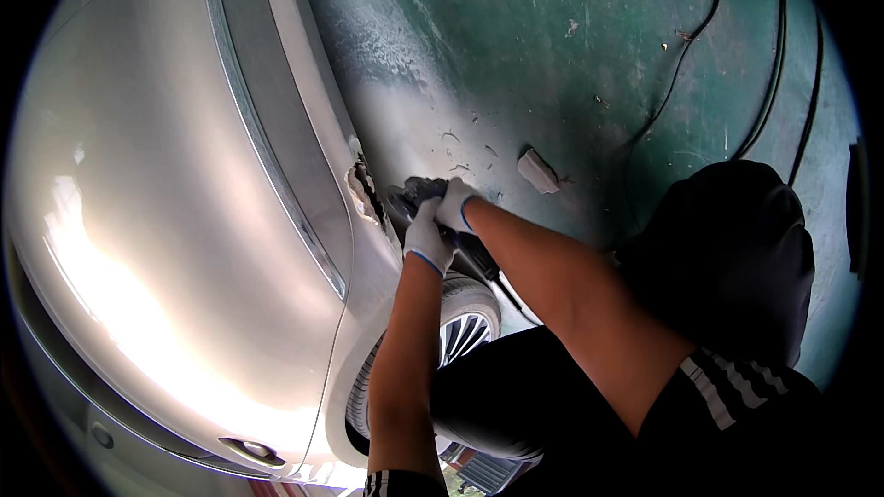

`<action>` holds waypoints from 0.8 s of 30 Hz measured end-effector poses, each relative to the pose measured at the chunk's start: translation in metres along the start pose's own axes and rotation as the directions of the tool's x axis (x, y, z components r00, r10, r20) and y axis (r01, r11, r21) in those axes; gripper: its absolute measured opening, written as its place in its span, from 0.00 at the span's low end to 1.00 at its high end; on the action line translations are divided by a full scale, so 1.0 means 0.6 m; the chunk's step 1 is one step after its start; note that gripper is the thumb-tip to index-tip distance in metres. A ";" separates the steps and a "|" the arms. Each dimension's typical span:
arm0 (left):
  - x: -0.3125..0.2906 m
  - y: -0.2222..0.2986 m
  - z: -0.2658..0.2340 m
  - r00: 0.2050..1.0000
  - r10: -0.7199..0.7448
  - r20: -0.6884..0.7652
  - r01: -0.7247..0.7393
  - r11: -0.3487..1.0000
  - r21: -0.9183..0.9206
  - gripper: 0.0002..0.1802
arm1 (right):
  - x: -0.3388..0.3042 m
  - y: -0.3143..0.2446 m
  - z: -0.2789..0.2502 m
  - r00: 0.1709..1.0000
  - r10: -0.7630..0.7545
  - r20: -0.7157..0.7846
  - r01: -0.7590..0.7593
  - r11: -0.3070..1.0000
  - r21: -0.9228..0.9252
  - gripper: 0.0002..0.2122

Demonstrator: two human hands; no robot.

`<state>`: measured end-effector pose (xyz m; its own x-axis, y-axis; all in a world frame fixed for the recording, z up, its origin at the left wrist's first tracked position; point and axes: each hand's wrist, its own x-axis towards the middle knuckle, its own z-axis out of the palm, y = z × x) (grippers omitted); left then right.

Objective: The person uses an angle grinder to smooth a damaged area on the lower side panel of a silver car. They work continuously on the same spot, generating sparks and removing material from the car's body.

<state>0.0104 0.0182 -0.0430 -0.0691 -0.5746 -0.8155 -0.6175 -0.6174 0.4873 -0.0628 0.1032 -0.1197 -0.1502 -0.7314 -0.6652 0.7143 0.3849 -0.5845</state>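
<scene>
Both my hands wear white gloves with blue cuffs and are closed around a black handheld power tool (477, 258). My left hand (426, 237) grips it on the near side. My right hand (456, 205) holds it just beyond, towards its dark head. That head is beside the lower edge of a silver car's sill (322, 120), close to a jagged, torn hole (365, 191) with ragged, flaking edges. The exact kind of tool is partly hidden by the gloves, and I cannot tell whether it touches the metal. A cord or hose trails from its rear end.
The car's door (157, 184) fills the left side, with a handle (253, 451) at the bottom. A wheel (465, 331) stands below my hands. On the green floor (516, 46) lie a greyish block (537, 172), scattered flakes and dark cables (778, 55). My black-clad knee (727, 248) is at right.
</scene>
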 end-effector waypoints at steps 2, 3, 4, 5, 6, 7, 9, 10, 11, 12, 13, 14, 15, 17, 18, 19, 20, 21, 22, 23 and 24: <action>-0.022 -0.010 0.000 0.998 0.043 -0.039 -0.040 0.996 0.084 0.17 | 0.004 0.031 0.026 1.000 0.016 0.003 -0.016 0.997 0.077 0.37; -0.026 -0.015 -0.008 0.997 0.054 -0.057 -0.049 0.995 0.086 0.17 | -0.003 0.035 0.036 1.000 0.009 0.001 -0.009 0.995 0.099 0.36; -0.029 -0.018 -0.017 0.995 0.064 -0.077 -0.058 0.995 0.086 0.17 | -0.007 0.038 0.045 1.000 0.002 -0.001 -0.002 0.993 0.119 0.36; -0.032 -0.018 -0.027 0.994 0.065 -0.086 -0.060 0.996 0.068 0.17 | -0.007 0.038 0.053 1.000 0.009 0.007 -0.009 0.993 0.115 0.36; -0.039 -0.012 -0.026 0.993 0.068 -0.092 -0.063 0.997 0.051 0.17 | -0.005 0.034 0.058 1.000 0.013 0.010 -0.014 0.994 0.112 0.36; -0.046 -0.010 -0.024 0.993 0.070 -0.097 -0.067 0.997 0.034 0.17 | -0.004 0.033 0.062 1.000 0.018 0.013 -0.019 0.994 0.109 0.36; -0.056 -0.014 -0.020 0.987 0.080 -0.137 -0.075 0.996 0.043 0.17 | -0.005 0.038 0.070 0.998 0.042 0.037 -0.047 0.990 0.136 0.36; -0.061 -0.016 -0.021 0.984 0.087 -0.155 -0.080 0.996 0.048 0.16 | -0.006 0.041 0.075 0.997 0.052 0.048 -0.058 0.987 0.150 0.36; -0.059 -0.021 -0.037 0.987 0.046 -0.156 -0.039 0.998 0.046 0.16 | -0.009 0.046 0.080 0.996 0.041 0.074 -0.050 0.991 0.124 0.37; -0.068 -0.030 -0.039 0.983 0.058 -0.171 -0.048 0.997 0.062 0.16 | -0.009 0.060 0.087 0.995 0.033 0.099 -0.043 0.994 0.100 0.37; -0.081 -0.040 -0.038 0.980 0.070 -0.187 -0.057 0.995 0.078 0.16 | -0.016 0.066 0.091 0.992 0.026 0.123 -0.036 0.996 0.076 0.37; -0.094 -0.048 -0.037 0.976 0.083 -0.201 -0.065 0.993 0.095 0.16 | -0.025 0.074 0.097 0.992 0.032 0.120 -0.041 0.997 0.069 0.37; -0.102 -0.055 -0.045 0.975 0.044 -0.217 -0.039 0.999 0.028 0.16 | -0.045 0.073 0.097 0.992 0.034 0.118 -0.041 0.997 0.058 0.37; -0.112 -0.062 -0.067 0.975 0.073 -0.208 -0.059 0.996 0.070 0.16 | -0.057 0.087 0.111 0.993 0.022 0.112 -0.030 0.997 0.068 0.37; -0.119 -0.061 -0.071 0.976 0.090 -0.200 -0.072 0.993 0.092 0.16 | -0.067 0.087 0.116 0.998 -0.002 0.065 -0.004 0.995 0.101 0.37; -0.127 -0.063 -0.076 0.978 0.118 -0.174 -0.099 0.989 0.113 0.16 | -0.080 0.089 0.123 1.000 -0.023 0.018 0.021 0.991 0.132 0.37; -0.134 -0.066 -0.081 0.982 0.139 -0.132 -0.123 0.985 0.121 0.17 | -0.095 0.093 0.130 0.999 -0.042 -0.030 0.046 0.986 0.159 0.36; -0.138 -0.067 -0.087 0.983 0.164 -0.085 -0.153 0.980 0.129 0.17 | -0.109 0.094 0.134 0.995 -0.076 -0.060 0.087 0.977 0.196 0.36; -0.141 -0.067 -0.094 0.981 0.189 -0.037 -0.183 0.974 0.134 0.17 | -0.123 0.091 0.134 0.992 -0.085 -0.093 0.102 0.976 0.193 0.36; -0.143 -0.067 -0.101 0.983 0.183 0.011 -0.183 0.975 0.124 0.20 | -0.137 0.090 0.134 0.988 -0.092 -0.125 0.115 0.975 0.189 0.36; -0.144 -0.070 -0.109 0.978 0.199 0.057 -0.204 0.972 0.115 0.22 | -0.150 0.087 0.138 0.982 -0.113 -0.154 0.140 0.974 0.180 0.36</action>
<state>0.0934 0.0586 0.0273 -0.2352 -0.6541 -0.7189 -0.6763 -0.4211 0.6044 0.0446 0.1426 -0.0521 -0.3331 -0.6746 -0.6587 0.7975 0.1712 -0.5786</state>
